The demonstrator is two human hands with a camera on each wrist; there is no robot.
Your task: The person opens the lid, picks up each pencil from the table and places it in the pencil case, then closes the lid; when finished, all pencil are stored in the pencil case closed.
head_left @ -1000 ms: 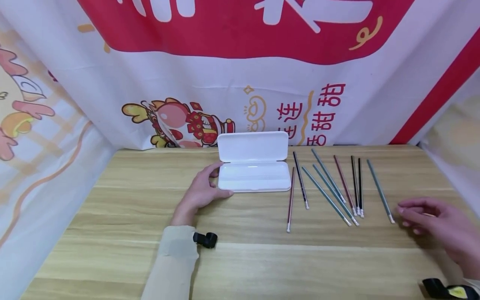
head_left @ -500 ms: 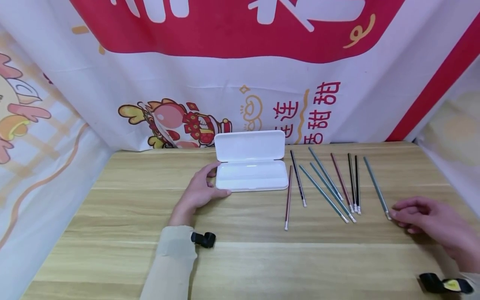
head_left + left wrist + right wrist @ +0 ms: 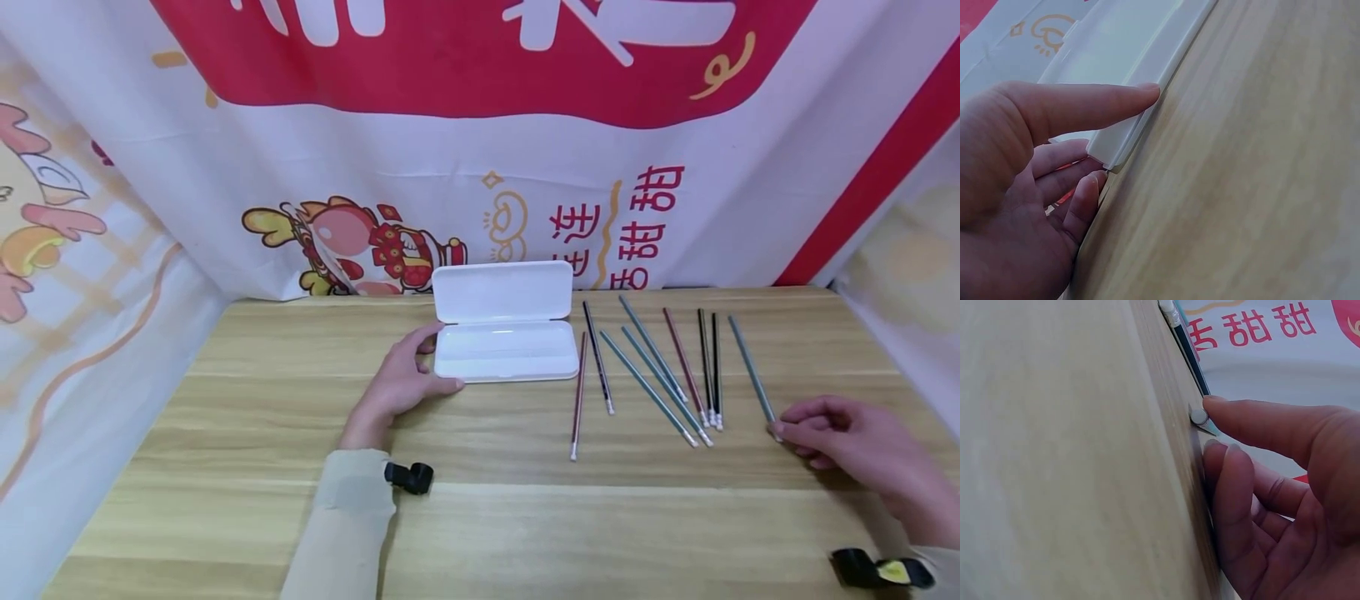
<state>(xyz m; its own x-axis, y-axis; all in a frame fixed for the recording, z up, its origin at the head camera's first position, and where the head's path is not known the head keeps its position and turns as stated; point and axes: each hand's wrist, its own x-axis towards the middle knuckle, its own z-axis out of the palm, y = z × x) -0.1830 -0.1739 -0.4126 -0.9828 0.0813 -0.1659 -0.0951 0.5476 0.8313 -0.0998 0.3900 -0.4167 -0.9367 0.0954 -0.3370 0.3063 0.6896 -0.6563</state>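
Note:
A white pencil case [image 3: 507, 351] stands with its lid raised at the back of the table. My left hand [image 3: 405, 379] holds its left end, the thumb along the front edge and the fingers at the left side, as the left wrist view shows on the case wall [image 3: 1124, 128]. At the right, my right hand [image 3: 847, 437] is at the eraser end of a teal pencil [image 3: 752, 367] lying on the wood. In the right wrist view the thumb touches beside the white eraser [image 3: 1199, 417], with a gap between thumb and fingertips [image 3: 1233, 456].
Several pencils lie between case and right hand: a maroon pencil [image 3: 579, 400] near the case, a dark patterned pencil [image 3: 598, 358], teal pencils [image 3: 648, 387], another maroon pencil [image 3: 686, 367] and two black pencils [image 3: 717, 371]. A printed cloth [image 3: 360, 158] hangs behind the table [image 3: 525, 533].
My right hand has moved slightly left, its thumb reaching the teal pencil's eraser end. The left hand stays on the pencil case. The head view has shifted a little.

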